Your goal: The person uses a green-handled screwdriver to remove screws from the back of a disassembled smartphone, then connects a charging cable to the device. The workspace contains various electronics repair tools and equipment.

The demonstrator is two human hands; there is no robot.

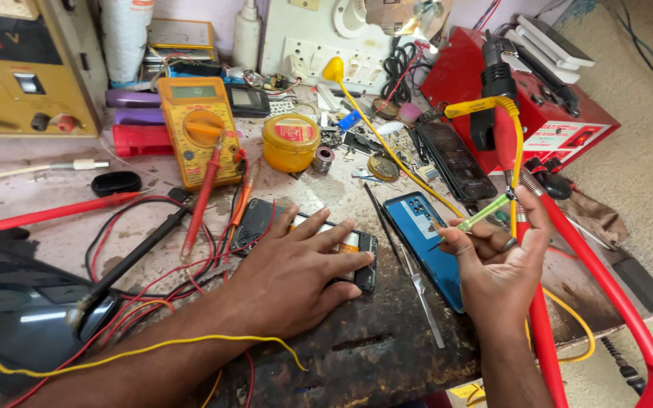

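A scarred, stained workbench (387,355) fills the view, cluttered from edge to edge. At its far left stands a yellow bench power supply (28,68) with knobs and a red display, and at the far right a red metal box (546,113) with a black-handled tool lying on top of it. A dark tablet-like screen (17,313) lies at the near left corner, partly under loose wires. A yellow multimeter (198,128) sits near the back, with a red probe (202,200) lying across its lower face and a black probe (134,253) angled toward the near left. A blue phone back cover (417,227) lies just right of centre, and beyond it a black phone (455,160) rests face up. A round yellow tin (290,142) stands beside the multimeter. The left hand (296,272) lies flat, palm down and fingers spread wide, pressing on an opened phone (360,253) with its back removed; the hand grips nothing, only holding the phone down against the bench. The right hand (496,264) is raised just right of the blue cover, palm turned toward the camera, its fingers curled and pinched around a small screwdriver with a green handle (478,217), whose tip points down-left toward the cover. Thin metal tweezers (421,291) lie on the bench between the two hands.
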